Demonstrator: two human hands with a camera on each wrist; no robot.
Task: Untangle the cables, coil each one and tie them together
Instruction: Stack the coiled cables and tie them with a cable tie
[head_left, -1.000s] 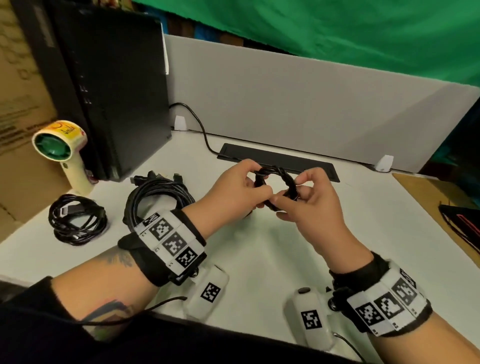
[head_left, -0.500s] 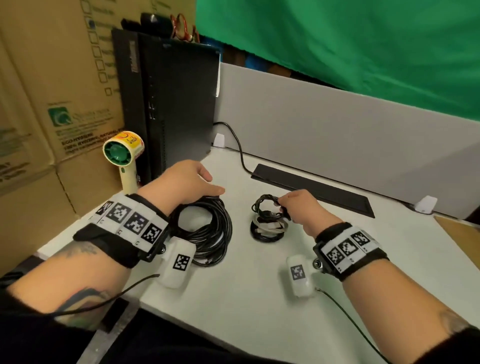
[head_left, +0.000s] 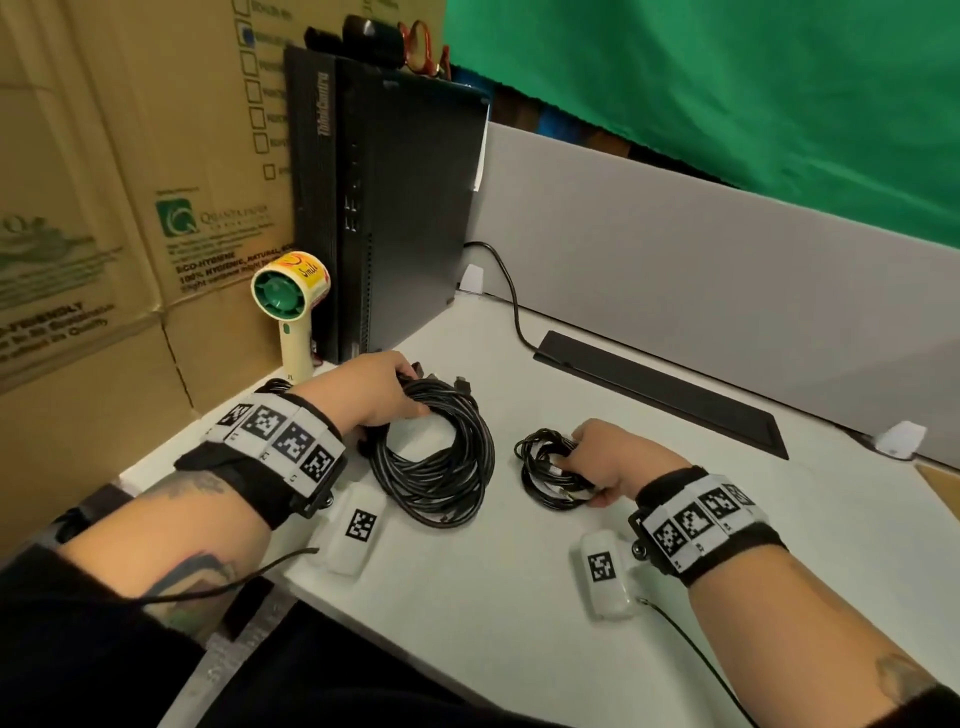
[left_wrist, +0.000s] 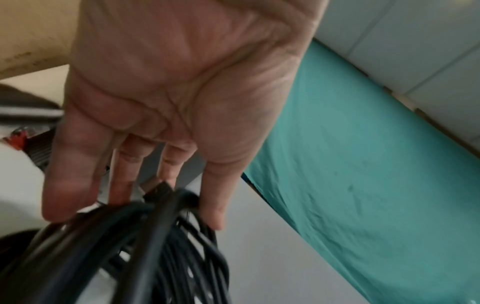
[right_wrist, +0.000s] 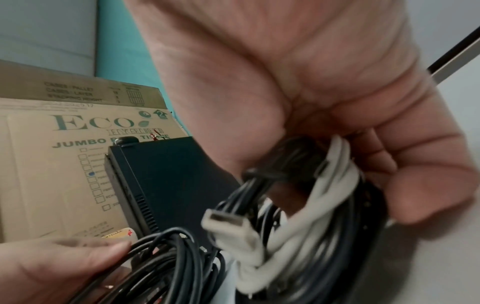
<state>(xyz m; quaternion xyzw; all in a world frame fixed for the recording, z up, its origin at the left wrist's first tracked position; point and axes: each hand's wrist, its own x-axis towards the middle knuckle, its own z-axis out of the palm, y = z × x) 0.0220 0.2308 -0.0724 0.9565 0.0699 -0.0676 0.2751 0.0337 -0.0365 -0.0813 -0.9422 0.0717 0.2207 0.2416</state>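
A large coil of black cable (head_left: 436, 467) lies on the white table (head_left: 519, 597). My left hand (head_left: 400, 397) grips its far-left rim; in the left wrist view the fingers (left_wrist: 122, 185) hook into the strands (left_wrist: 145, 246). To the right sits a smaller bundle of black and white cables (head_left: 550, 475), and my right hand (head_left: 589, 462) holds its right side, low on the table. The right wrist view shows the white cable (right_wrist: 306, 230) and its USB plug (right_wrist: 228, 222) wrapped in that bundle. Part of another black coil (head_left: 272, 385) peeks out behind my left wrist.
A black computer tower (head_left: 395, 208) and a hand-held fan (head_left: 291, 301) stand at the back left, against cardboard boxes (head_left: 104, 208). A grey partition (head_left: 701, 270) closes the back. A flat black bar (head_left: 660, 395) lies along it, with a cord (head_left: 511, 296) running to it.
Both hands held the small bundle up in front a second ago. My right hand has lowered it to the table, and my left hand has moved left onto the large coil.
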